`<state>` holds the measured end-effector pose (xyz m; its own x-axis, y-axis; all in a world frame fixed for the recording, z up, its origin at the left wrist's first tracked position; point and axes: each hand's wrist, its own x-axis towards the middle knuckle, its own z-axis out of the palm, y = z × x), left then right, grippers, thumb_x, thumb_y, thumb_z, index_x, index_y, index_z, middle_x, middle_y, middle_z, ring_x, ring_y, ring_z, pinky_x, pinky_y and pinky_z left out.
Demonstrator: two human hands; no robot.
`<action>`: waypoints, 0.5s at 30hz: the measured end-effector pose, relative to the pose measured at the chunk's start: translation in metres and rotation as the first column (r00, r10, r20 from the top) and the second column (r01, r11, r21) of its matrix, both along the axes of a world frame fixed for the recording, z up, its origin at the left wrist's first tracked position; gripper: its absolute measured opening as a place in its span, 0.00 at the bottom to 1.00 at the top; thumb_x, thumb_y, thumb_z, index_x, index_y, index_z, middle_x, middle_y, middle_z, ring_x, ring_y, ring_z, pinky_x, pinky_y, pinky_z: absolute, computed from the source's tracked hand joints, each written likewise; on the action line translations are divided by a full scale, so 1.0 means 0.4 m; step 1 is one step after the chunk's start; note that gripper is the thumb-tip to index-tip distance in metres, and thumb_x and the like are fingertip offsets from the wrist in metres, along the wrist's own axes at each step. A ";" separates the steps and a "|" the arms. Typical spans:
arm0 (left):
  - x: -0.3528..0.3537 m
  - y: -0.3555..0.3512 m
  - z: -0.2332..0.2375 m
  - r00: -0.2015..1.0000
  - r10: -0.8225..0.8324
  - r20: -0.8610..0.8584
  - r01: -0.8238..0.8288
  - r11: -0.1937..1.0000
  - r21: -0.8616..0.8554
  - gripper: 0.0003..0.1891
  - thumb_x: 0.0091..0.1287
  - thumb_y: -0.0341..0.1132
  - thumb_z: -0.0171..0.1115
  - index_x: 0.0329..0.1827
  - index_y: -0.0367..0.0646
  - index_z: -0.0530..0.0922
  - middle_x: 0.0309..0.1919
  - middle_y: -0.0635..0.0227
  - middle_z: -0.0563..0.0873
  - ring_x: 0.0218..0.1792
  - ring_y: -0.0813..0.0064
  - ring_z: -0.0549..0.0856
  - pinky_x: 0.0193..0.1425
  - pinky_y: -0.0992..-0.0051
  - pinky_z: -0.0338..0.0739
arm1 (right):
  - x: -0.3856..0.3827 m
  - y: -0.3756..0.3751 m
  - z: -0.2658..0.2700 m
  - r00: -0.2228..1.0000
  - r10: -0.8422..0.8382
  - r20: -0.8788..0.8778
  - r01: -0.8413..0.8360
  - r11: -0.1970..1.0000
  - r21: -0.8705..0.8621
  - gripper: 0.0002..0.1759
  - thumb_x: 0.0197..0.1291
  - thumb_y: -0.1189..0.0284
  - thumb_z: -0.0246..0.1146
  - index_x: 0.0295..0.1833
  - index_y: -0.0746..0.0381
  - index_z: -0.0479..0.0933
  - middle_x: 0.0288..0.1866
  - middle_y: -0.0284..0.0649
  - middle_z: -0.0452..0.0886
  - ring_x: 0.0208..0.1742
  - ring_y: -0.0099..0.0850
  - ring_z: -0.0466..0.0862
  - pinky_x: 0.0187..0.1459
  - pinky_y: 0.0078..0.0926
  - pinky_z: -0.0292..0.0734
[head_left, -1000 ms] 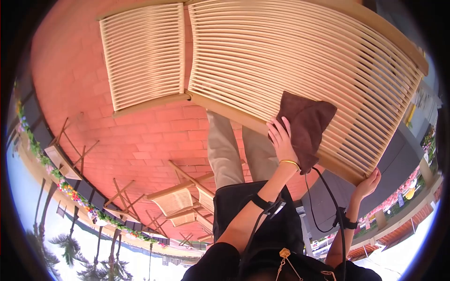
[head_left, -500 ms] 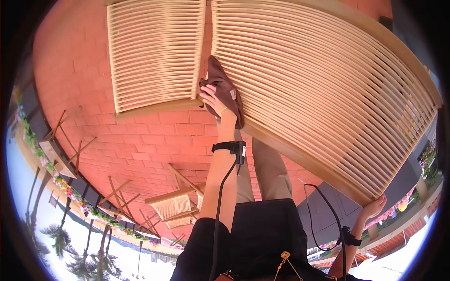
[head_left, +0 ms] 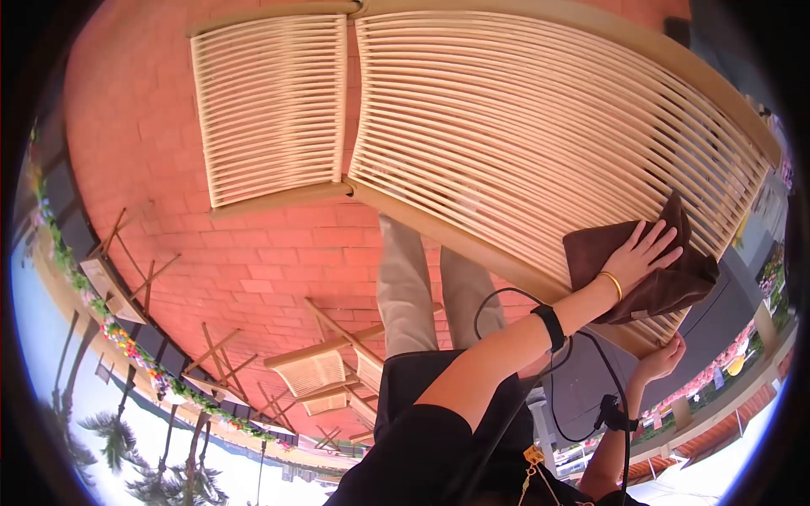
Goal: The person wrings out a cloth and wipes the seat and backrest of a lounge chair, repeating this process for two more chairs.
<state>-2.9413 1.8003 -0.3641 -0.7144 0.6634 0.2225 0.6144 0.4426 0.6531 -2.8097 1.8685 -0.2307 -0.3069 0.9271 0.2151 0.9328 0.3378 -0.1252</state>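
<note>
A wooden lounge chair strung with pale cords fills the upper view, made of a small panel (head_left: 270, 110) at left and a long panel (head_left: 506, 135) at right. My left hand (head_left: 639, 255) holds a dark brown cloth (head_left: 688, 282) against the cords near the long panel's right end. Its fingers are spread over the cloth, and part of it bunches up beyond them. At the lower right corner of the frame, my right hand (head_left: 661, 361) is closed around the wood. The undersides of both hands are hidden.
Red brick paving (head_left: 278, 253) lies below the chair. Similar wooden folding chairs (head_left: 312, 375) stand behind me, beside crossed-leg wooden stands (head_left: 215, 358). A black cable (head_left: 607, 363) loops near my forearms. A flower border (head_left: 126, 346) edges the paving.
My left hand has carried the brown cloth from the gap between the panels to the long panel's right end. The right hand stays at the frame's corner; the view has shifted slightly.
</note>
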 end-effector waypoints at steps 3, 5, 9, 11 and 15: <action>-0.120 -0.119 -0.102 0.968 -0.056 0.246 0.059 0.998 -0.005 0.33 0.56 0.47 0.59 0.67 0.76 0.57 0.70 0.55 0.50 0.70 0.48 0.49 0.66 0.41 0.44 | -0.005 -0.015 -0.004 0.998 0.045 -0.052 -0.043 0.999 0.032 0.15 0.64 0.66 0.47 0.39 0.64 0.76 0.34 0.37 0.79 0.35 0.28 0.77 0.41 0.26 0.72; -0.208 -0.243 -0.228 0.950 0.173 0.260 -0.140 0.980 -0.143 0.34 0.57 0.61 0.54 0.67 0.67 0.60 0.70 0.50 0.50 0.69 0.43 0.49 0.63 0.36 0.45 | -0.004 -0.022 -0.002 0.982 0.146 -0.122 -0.146 0.989 0.006 0.14 0.65 0.69 0.47 0.38 0.66 0.75 0.33 0.36 0.78 0.35 0.26 0.76 0.40 0.24 0.71; -0.294 -0.541 -0.513 0.821 0.571 -0.018 -0.480 0.673 -0.563 0.32 0.66 0.59 0.41 0.71 0.59 0.53 0.70 0.49 0.49 0.68 0.42 0.49 0.65 0.39 0.42 | 0.000 -0.033 -0.002 0.984 0.125 -0.130 -0.126 0.992 -0.002 0.13 0.65 0.71 0.46 0.37 0.66 0.74 0.33 0.36 0.78 0.35 0.25 0.75 0.40 0.22 0.71; -0.301 -0.605 -0.586 0.584 0.810 0.052 -0.507 0.415 -0.755 0.35 0.68 0.57 0.39 0.72 0.48 0.47 0.70 0.48 0.48 0.68 0.43 0.49 0.65 0.40 0.45 | -0.009 -0.043 0.001 0.978 0.146 -0.153 -0.152 0.988 -0.030 0.13 0.65 0.72 0.45 0.37 0.66 0.74 0.33 0.37 0.77 0.35 0.24 0.75 0.39 0.21 0.71; -0.221 -0.470 -0.599 0.761 0.623 0.181 -0.306 0.591 -0.746 0.31 0.70 0.47 0.38 0.70 0.36 0.48 0.69 0.52 0.50 0.70 0.53 0.47 0.71 0.53 0.41 | -0.026 -0.059 -0.005 0.972 0.102 -0.212 -0.110 0.994 -0.026 0.13 0.65 0.73 0.45 0.37 0.66 0.74 0.31 0.36 0.78 0.33 0.23 0.75 0.38 0.20 0.71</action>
<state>-3.0295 1.6123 -0.6035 -0.8741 0.0611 -0.4819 -0.0418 0.9789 0.1999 -2.8200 1.8449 -0.2326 -0.3556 0.9003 0.2509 0.8435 0.4247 -0.3288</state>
